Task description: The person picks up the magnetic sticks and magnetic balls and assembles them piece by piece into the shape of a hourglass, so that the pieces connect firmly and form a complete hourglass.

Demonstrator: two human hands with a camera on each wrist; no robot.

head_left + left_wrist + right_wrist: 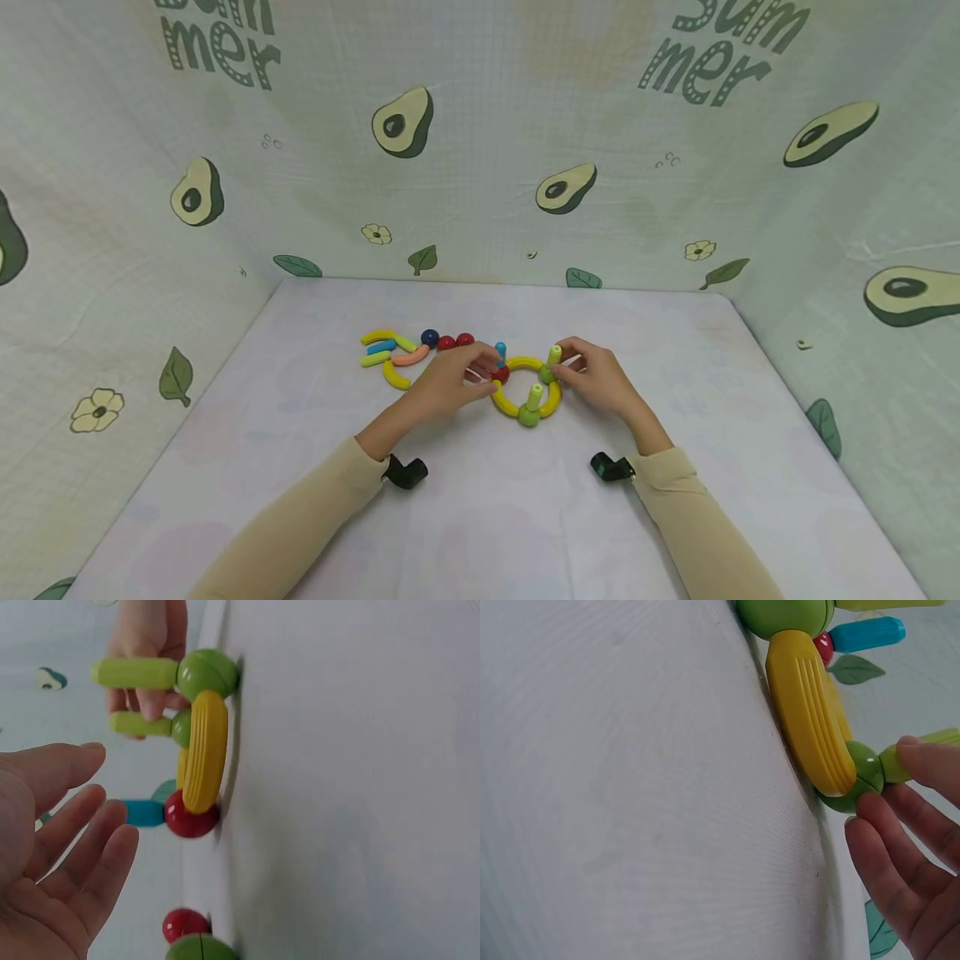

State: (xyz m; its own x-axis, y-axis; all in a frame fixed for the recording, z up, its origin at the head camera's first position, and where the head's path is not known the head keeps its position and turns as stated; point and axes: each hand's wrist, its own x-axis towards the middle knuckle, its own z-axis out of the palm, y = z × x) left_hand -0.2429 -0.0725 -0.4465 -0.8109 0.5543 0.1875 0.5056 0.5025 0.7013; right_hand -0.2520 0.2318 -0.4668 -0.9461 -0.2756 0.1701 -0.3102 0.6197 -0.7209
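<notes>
On the table lies a ring of curved yellow rods (pixel 506 406) joined by a red ball (pixel 500 375) and two green balls (pixel 529 416). A blue rod (pixel 144 813) stands up from the red ball. Each green ball carries an upright light green rod (pixel 535 396). My right hand (pixel 597 379) pinches the rod at the ring's right side, thumb on the rod and fingertips at the green ball (pixel 865 762) below it. Beside the blue rod is my left hand (pixel 450 379), fingers loosely bent, thumb apart, holding nothing.
Left of the ring lie loose pieces: curved yellow rods (pixel 378 337), blue and light green straight rods (pixel 376 358), a curved salmon rod (pixel 411 357), a dark blue ball (pixel 430 337) and red balls (pixel 446 342). A patterned cloth wall (pixel 480 233) borders the table's far edge.
</notes>
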